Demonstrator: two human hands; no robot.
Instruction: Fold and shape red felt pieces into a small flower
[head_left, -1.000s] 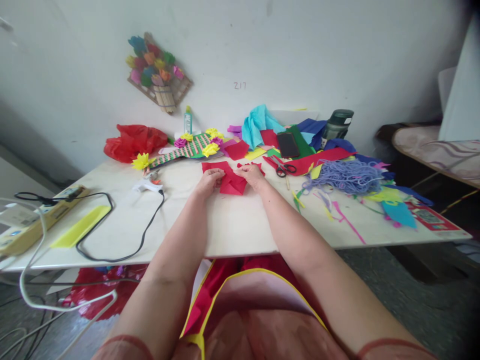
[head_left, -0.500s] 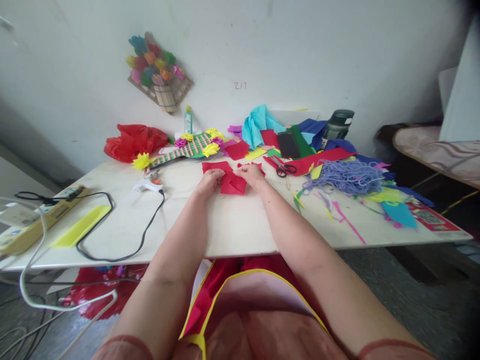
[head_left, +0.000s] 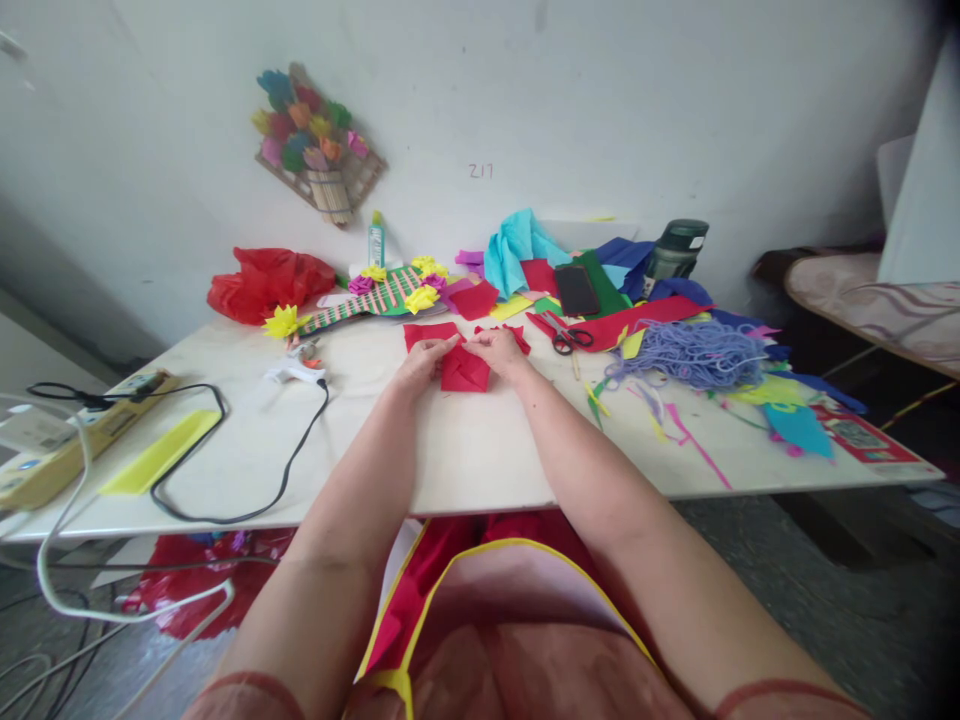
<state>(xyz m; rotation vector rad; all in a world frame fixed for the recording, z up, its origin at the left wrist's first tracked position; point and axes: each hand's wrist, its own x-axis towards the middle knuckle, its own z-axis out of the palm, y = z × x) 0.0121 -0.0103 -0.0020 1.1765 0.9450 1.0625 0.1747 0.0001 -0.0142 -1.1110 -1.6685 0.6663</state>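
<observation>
Both hands press a folded red paper piece (head_left: 463, 368) flat on the bench (head_left: 465, 450). The left hand (head_left: 421, 362) and right hand (head_left: 501, 350) pinch its top edges with closed grip; keep edges aligned, crease firmly.

One head-worn camera looks forward and down along both outstretched arms, across a cluttered table (head_left: 465, 450) toward a white wall (head_left: 600, 100) close behind it.

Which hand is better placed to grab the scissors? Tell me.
Right. The right hand rests on the red paper, on the same side as the scissors; the left hand would have to cross over.
</observation>
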